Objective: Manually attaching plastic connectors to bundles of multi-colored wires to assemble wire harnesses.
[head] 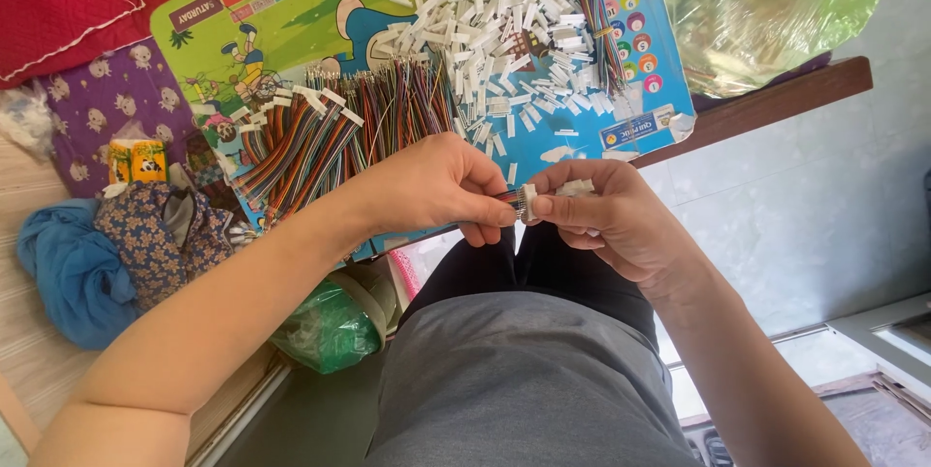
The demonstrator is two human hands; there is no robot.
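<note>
My left hand (pixel 441 186) pinches the end of a multicoloured ribbon wire (pixel 511 197). My right hand (pixel 606 215) holds a small white plastic connector (pixel 527 203) against the wire's end, with more white connectors (pixel 579 188) tucked in its fingers. Both hands meet above my lap, just in front of a colourful cartoon board (pixel 320 11). On the board lie a pile of loose white connectors (pixel 495 40) and a heap of multicoloured wire bundles (pixel 330 132).
Another bundle of coloured wires (pixel 587 1) lies at the board's far right. A green plastic bag (pixel 766 11) sits on a wooden ledge (pixel 776 98). Blue and flowered cloths (pixel 116 244) lie at left, a green bag (pixel 330 326) by my knee.
</note>
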